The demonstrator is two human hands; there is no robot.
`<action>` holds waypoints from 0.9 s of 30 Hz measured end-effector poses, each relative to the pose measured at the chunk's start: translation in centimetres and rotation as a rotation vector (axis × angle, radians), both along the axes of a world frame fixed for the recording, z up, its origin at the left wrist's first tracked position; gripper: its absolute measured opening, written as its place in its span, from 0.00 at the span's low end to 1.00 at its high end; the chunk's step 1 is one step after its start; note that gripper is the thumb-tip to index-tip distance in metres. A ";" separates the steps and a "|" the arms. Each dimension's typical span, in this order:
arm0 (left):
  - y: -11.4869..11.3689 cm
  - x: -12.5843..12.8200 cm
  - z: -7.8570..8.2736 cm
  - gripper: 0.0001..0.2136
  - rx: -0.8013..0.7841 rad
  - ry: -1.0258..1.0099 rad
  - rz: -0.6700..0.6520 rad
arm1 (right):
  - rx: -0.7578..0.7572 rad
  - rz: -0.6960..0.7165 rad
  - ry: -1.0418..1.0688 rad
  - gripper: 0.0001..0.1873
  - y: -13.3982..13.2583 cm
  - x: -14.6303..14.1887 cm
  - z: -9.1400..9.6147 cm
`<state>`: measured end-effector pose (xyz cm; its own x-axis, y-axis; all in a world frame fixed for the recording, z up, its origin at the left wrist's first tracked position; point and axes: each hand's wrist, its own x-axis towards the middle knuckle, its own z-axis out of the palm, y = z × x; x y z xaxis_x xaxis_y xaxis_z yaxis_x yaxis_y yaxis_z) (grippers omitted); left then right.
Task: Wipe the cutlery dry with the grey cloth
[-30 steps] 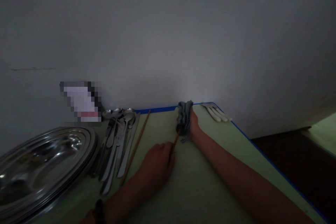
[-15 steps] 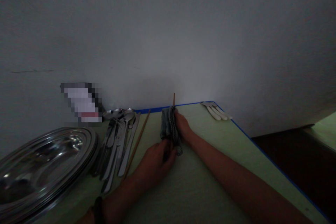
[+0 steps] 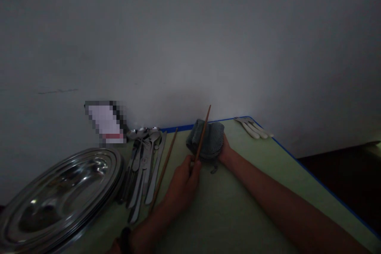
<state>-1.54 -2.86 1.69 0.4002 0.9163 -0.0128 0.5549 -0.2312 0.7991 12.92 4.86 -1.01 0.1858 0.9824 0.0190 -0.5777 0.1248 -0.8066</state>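
Left grip (image 3: 183, 180): pinching a chopstick (image 3: 204, 133), upper end towards 12 o'clock, crossing before the cloth (image 3: 215, 137)
Right grip (image 3: 226, 150): holding the cloth at 4 o'clock, fingers hidden
Tabletop (image 3: 235, 202): pale green, blue-rimmed
Wall (image 3: 190, 39): grey, dim, marked at 9 o'clock
Dark area (image 3: 342, 174): 4 o'clock

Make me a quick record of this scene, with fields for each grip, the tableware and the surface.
Left grip: closed on a wooden chopstick, tip pointing upward
Right grip: at the gray cloth, fingers hidden behind it
Cloth position: behind the chopstick in view
Left side: second chopstick, metal cutlery, stacked metal trays
Far right: pale-handled forks
Surface: pale green table, blue edge
Unclear: pixelated item near the wall
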 end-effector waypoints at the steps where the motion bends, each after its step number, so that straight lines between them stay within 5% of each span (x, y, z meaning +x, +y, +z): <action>1: 0.1 0.0 0.0 0.14 -0.007 -0.029 0.027 | -0.031 0.053 0.054 0.16 -0.2 0.0 0.3; 6: 0.4 0.1 -0.1 0.17 -0.088 -0.132 0.074 | -0.218 0.223 0.301 0.20 -0.9 -0.2 1.5; 16: 0.4 0.0 -0.2 0.18 -0.092 -0.035 0.010 | -0.299 0.419 0.212 0.14 -1.4 -1.1 2.1; 22: 0.4 0.0 0.1 0.17 -0.162 -0.036 -0.082 | -0.249 0.311 0.075 0.08 -1.3 -1.3 1.8; 27: 0.2 0.0 0.0 0.17 -0.136 0.020 -0.182 | -0.323 0.249 0.006 0.14 -1.0 -1.2 1.4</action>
